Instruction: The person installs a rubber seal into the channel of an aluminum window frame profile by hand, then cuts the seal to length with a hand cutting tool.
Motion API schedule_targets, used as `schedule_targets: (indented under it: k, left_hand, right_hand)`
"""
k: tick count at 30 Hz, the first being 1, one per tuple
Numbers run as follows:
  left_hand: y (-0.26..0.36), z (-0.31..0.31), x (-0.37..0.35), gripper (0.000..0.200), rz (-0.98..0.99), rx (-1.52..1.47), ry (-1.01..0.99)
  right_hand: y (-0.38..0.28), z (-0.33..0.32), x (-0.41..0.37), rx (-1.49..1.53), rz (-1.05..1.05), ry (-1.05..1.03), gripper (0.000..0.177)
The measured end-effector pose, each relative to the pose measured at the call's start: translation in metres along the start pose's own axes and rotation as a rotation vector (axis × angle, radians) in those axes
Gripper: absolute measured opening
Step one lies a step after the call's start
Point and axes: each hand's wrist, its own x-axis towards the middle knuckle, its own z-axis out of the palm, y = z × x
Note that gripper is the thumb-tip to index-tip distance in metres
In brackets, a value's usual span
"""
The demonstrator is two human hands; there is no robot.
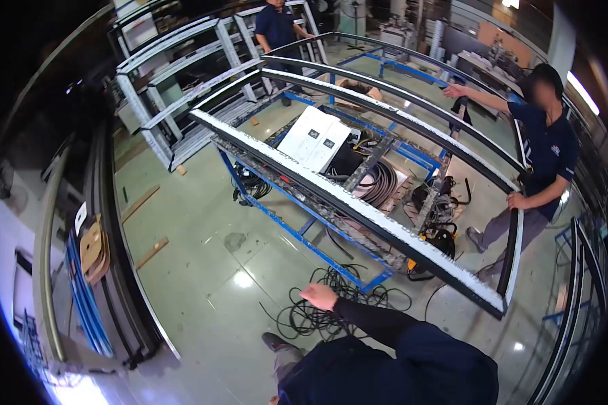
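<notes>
My right hand (pixel 319 296) is held out over a tangle of black cable (pixel 341 317) on the floor. Its fingers look curled in, and I see nothing in them. Only a sliver of my left hand (pixel 273 400) shows at the bottom edge, its fingers hidden. In front of me a long black frame with white edging (pixel 358 199) lies across a blue metal stand (pixel 294 236). Neither of my hands touches the frame. On the right a co-worker (pixel 547 145) has one hand on the frame's end and the other arm stretched out over it.
A second person (pixel 277 30) stands at the far end, a hand near the frame. White-wrapped frames (pixel 162 108) lean at the back left. A white box (pixel 311 138) and coiled hose (pixel 380 185) lie within the stand. Long profiles (pixel 108 270) stand at left; wood strips (pixel 152 253) lie on the floor.
</notes>
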Motion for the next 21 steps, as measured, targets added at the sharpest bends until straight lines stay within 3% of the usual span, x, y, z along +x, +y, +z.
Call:
schedule_targets:
  k: [1,2,3,4,5,7,10,11,13,16,17,19,20,21]
  left_hand:
    - [0.025,-0.037,0.018,0.048,0.031,0.065,-0.006]
    - [0.054,-0.071,0.037,0.049,0.055,0.131,-0.015]
    - [0.085,-0.1,0.059,0.049,0.069,0.216,-0.031]
    - [0.115,-0.13,0.083,0.049,0.076,0.32,-0.049]
    - [0.146,-0.164,0.109,0.049,0.079,0.451,-0.064]
    - [0.221,-0.234,0.163,0.049,0.084,0.764,-0.095]
    - [0.353,-0.305,0.224,0.014,0.315,0.249,0.094]
    - [0.401,-0.327,0.239,0.012,0.263,-0.006,-0.047]
    - [0.491,-0.322,0.24,0.018,0.398,-0.093,0.24]
    - [0.612,-0.279,0.229,0.018,0.422,-0.228,0.271]
    - [0.631,-0.265,0.244,0.02,0.445,-0.129,0.237]
    - [0.654,-0.262,0.272,0.03,0.466,0.123,0.128]
    - [0.649,-0.243,0.246,0.051,0.363,0.09,0.085]
    - [0.641,-0.237,0.239,0.052,0.28,0.092,0.041]
  right_hand:
    - [0.003,0.007,0.002,-0.012,0.228,0.025,0.034]
    - [0.038,0.028,0.008,-0.392,-0.117,0.008,0.034]
    - [0.041,0.034,0.011,-0.112,0.126,0.097,0.034]
    - [-0.016,0.014,0.007,0.374,0.481,0.21,0.025]
    - [-0.017,0.015,0.014,0.626,0.479,0.289,0.022]
    - [-0.075,-0.024,0.032,0.59,0.453,0.453,0.02]
    - [-0.071,-0.069,0.097,0.747,0.32,0.67,0.023]
    - [-0.075,-0.096,0.121,0.737,0.262,0.758,0.024]
    - [-0.066,-0.162,0.179,0.566,0.153,0.842,0.029]
    - [0.001,-0.266,0.279,0.201,0.223,1.013,0.03]
    - [0.028,-0.299,0.311,0.137,0.228,1.095,0.033]
    - [0.086,-0.36,0.367,-0.033,0.432,1.116,0.033]
    - [0.118,-0.383,0.391,-0.158,0.569,1.063,0.032]
    - [0.145,-0.397,0.408,-0.279,0.709,0.99,0.03]
